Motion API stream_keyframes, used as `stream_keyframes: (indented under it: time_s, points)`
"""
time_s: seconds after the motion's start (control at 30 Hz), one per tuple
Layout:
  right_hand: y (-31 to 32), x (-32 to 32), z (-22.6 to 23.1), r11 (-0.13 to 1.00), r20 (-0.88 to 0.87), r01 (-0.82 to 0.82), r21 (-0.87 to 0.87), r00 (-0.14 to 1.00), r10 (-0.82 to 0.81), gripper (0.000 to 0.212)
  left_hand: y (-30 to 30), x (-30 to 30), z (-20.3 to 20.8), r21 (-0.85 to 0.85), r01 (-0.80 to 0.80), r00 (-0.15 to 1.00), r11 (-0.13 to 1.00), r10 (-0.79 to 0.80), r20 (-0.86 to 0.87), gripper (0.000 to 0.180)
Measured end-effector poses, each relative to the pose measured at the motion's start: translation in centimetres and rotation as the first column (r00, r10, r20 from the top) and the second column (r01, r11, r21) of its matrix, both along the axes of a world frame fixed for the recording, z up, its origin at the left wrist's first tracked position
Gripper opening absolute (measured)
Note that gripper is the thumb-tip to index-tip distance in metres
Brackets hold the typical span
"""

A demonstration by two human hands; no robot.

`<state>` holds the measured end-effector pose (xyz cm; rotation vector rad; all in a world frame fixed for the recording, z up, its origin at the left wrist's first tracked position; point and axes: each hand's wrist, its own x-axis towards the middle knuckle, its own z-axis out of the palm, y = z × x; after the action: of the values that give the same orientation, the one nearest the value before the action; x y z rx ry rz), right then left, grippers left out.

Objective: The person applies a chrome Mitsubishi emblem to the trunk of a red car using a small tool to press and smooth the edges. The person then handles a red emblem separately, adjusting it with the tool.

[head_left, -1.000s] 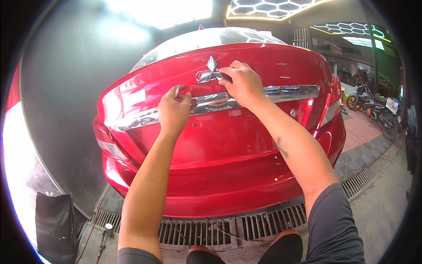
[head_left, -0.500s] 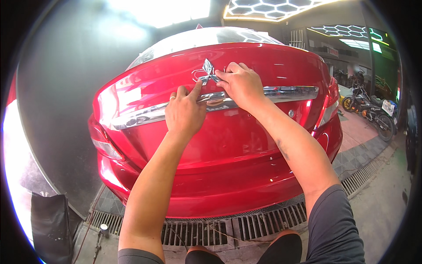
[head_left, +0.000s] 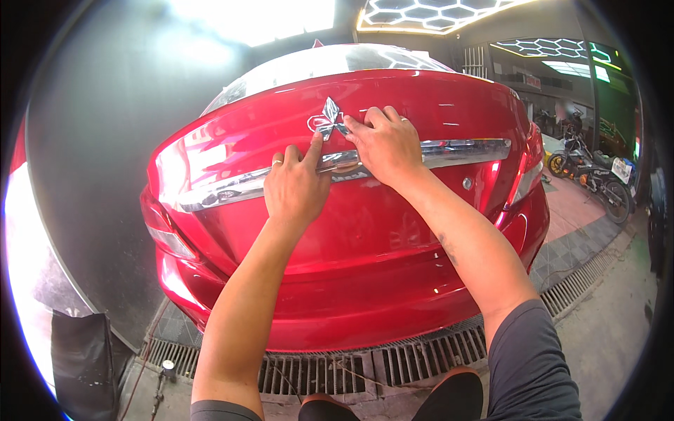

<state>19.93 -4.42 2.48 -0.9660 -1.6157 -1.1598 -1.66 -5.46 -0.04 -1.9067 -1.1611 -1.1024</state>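
A chrome three-diamond car emblem lies at the middle of the red trunk lid, just above a long chrome trim strip. My left hand reaches its lower left diamond, index fingertip on the chrome and the other fingers curled. At the lower right diamond, my right hand grips the edge with thumb and bent fingers. Thin pale outline marks show on the paint around the emblem. My right fingers hide part of the right diamond, and the left thumb is hidden.
Red tail lights flank the trunk, above the rear bumper. A metal floor grate runs below the car, by my feet. A dark wall stands at left; a parked motorcycle is at right.
The emblem and my right hand sit very slightly lower against the trunk lid. Both hands stay at the emblem, the left fingertip still on it.
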Motion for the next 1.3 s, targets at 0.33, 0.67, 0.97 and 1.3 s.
stream_keyframes:
  time_s: [0.33,0.67,0.97,1.3]
  points:
    - [1.7,1.3,0.1,0.965,-0.198,-0.259,-0.035,0.948,0.248,0.032,1.2,-2.0,0.5,-0.049,0.135,0.987,0.99,-0.13,0.092,0.06]
    - [1.8,2.9,0.4,0.938,-0.147,-0.311,-0.151,0.946,0.29,0.029,0.7,-3.7,3.5,-0.415,0.372,0.926,0.83,-0.3,0.231,0.057]
    - [1.7,2.7,0.7,0.939,-0.151,-0.304,-0.158,0.948,0.282,0.028,1.0,-4.4,3.7,-0.394,0.337,0.941,0.855,-0.292,0.171,0.06]
    - [1.6,2.5,0.6,0.939,-0.167,-0.302,-0.162,0.947,0.275,0.028,0.9,-4.3,3.3,-0.372,0.329,0.943,0.868,-0.285,0.17,0.059]
